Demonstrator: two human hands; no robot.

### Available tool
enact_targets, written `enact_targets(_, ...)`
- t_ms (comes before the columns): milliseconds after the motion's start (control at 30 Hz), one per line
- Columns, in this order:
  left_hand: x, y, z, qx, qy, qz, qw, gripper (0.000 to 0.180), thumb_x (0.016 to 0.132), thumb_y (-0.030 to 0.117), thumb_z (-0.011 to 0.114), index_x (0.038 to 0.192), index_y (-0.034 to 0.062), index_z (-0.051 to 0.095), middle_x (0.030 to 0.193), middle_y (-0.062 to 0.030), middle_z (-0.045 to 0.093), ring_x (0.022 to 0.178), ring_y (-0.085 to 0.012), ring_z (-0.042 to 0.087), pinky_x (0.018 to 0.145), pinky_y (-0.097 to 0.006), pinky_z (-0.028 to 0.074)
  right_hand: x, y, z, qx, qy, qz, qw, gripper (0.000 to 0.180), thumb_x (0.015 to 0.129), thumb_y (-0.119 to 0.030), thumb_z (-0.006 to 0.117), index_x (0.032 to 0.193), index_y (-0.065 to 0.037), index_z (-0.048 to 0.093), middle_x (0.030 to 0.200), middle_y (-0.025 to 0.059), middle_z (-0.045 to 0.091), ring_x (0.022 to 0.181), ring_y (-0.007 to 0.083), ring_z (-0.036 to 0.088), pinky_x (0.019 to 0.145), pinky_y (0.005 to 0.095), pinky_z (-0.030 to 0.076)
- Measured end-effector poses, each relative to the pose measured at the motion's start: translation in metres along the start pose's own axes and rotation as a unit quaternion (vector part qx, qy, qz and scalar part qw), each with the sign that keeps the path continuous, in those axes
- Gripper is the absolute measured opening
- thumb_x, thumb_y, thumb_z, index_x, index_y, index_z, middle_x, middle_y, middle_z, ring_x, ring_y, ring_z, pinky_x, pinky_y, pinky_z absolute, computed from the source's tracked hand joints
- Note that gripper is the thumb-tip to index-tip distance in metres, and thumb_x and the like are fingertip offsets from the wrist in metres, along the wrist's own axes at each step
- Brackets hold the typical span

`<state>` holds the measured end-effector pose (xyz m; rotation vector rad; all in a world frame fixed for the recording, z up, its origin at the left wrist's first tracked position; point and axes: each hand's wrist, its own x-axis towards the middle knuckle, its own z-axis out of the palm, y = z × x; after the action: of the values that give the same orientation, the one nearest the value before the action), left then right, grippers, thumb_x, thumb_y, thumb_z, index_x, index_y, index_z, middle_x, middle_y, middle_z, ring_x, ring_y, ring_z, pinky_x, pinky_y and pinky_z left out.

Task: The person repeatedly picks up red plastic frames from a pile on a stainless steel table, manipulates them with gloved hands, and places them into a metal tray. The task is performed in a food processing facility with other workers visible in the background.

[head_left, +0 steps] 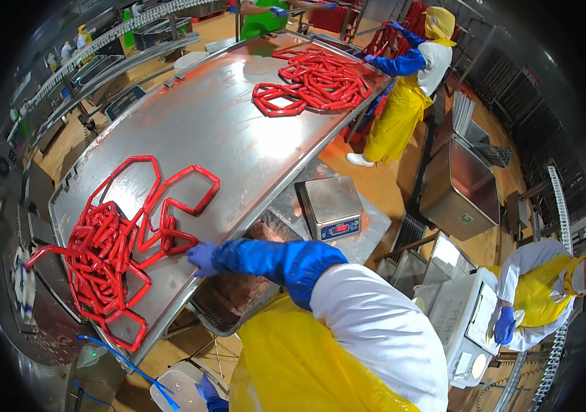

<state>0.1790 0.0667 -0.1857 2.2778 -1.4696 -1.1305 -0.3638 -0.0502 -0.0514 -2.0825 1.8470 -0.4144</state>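
Sausage links (111, 250), red and chained, lie heaped at the near end of the steel table (224, 130), loops spread flat. One gloved hand (202, 256) rests on a loop by the table's edge, fingers together, pinning it; whether it grips is unclear. The other gloved hand (206, 389) hangs low beside a white tub (176, 388), its grasp hidden.

A long chain of red linked sausages (111, 240) lies heaped and looped on the wet steel table at the left of the frame, one loop trailing toward centre.
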Motion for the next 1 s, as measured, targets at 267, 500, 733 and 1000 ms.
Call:
enact_targets(267,0.011,-0.047,0.002,-0.183,-0.029,0.075,0.980,0.086,0.097,0.049,0.065,0.153,-0.0099,0.038,0.151,-0.0259,0.051,0.134,-0.0323,0.055,0.112,-0.040,0.043,0.087,-0.002,-0.032,0.162,0.010,0.106,0.981,0.036,0.090,-0.037,0.066,0.114,-0.012,0.074,0.119,0.0155,0.071,0.111,0.0357,0.067,0.096,0.0490,0.053)
enact_targets(500,0.032,-0.107,-0.057,-0.585,-0.150,-0.252,0.756,0.050,0.105,0.063,0.045,0.082,0.0192,0.053,0.054,0.0055,0.030,0.050,-0.0120,0.037,0.048,-0.030,0.032,-0.030,-0.034,0.044,0.210,0.023,0.004,0.977,0.017,0.083,-0.019,0.061,0.074,-0.006,0.070,0.073,0.0235,0.064,0.059,0.0418,0.058,0.059,0.0462,0.052)
enact_targets(733,-0.050,0.179,0.028,-0.530,-0.208,0.091,0.817,0.011,0.098,0.010,0.058,0.098,0.0044,0.068,0.078,-0.0038,0.064,0.072,-0.0182,0.064,0.073,-0.035,0.056,-0.052,-0.067,0.078,0.239,-0.272,0.030,0.932,0.013,0.089,-0.012,0.064,0.095,-0.010,0.076,0.092,0.0139,0.075,0.089,0.0303,0.073,0.084,0.0401,0.058)
enact_targets(1000,-0.016,0.111,0.012,-0.459,-0.027,0.143,0.876,0.028,0.096,0.019,0.046,0.078,0.0065,0.062,0.058,-0.0020,0.049,0.045,-0.0127,0.044,0.042,-0.027,0.033,-0.004,-0.030,0.025,0.070,0.071,0.022,0.995,0.026,0.094,-0.029,0.069,0.114,-0.012,0.071,0.118,0.0151,0.069,0.107,0.0367,0.065,0.095,0.0481,0.052)
